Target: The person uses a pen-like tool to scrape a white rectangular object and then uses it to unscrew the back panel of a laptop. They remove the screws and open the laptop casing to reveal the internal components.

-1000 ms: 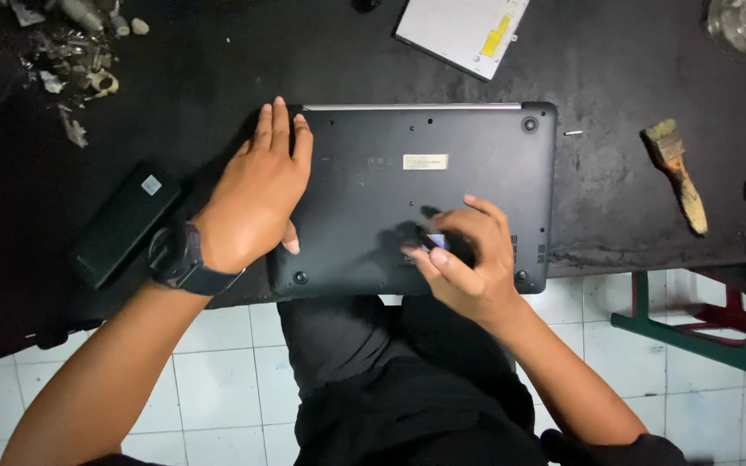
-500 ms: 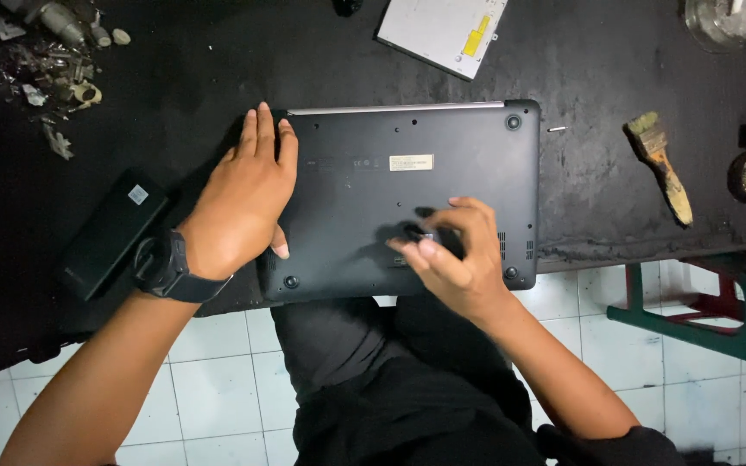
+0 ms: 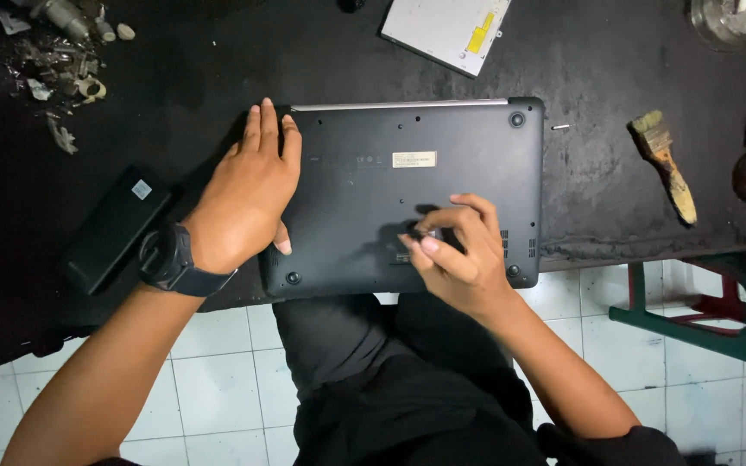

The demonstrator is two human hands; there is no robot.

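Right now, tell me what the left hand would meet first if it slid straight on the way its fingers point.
The left hand lies flat on the upturned laptop, fingers pointing up-frame. Just past its far edge comes bare black tabletop; the way looks free to the picture's edge.

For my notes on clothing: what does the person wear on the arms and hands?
Both forearms are bare, no gloves. The left hand has a black wristwatch with a dark strap at the wrist. The right hand wears nothing; a dark sleeve begins near the elbow.
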